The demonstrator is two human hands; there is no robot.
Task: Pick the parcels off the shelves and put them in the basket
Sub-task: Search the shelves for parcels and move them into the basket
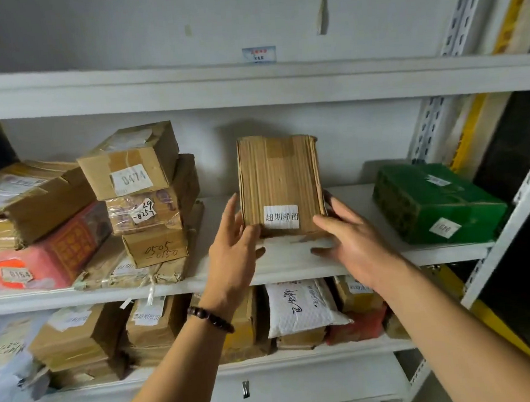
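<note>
Both forearms are bare, sleeveless; the left wrist wears a dark beaded bracelet (210, 319), possibly wooden beads.

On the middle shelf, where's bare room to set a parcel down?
Bare shelf lies between the upright box and the green box, and a narrower strip between the upright box and the stack. The left end is crowded.

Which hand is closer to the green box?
The right hand. It is just left of the green box, beside the brown parcel. The left hand is on that parcel's far side, farther from the green box.
</note>
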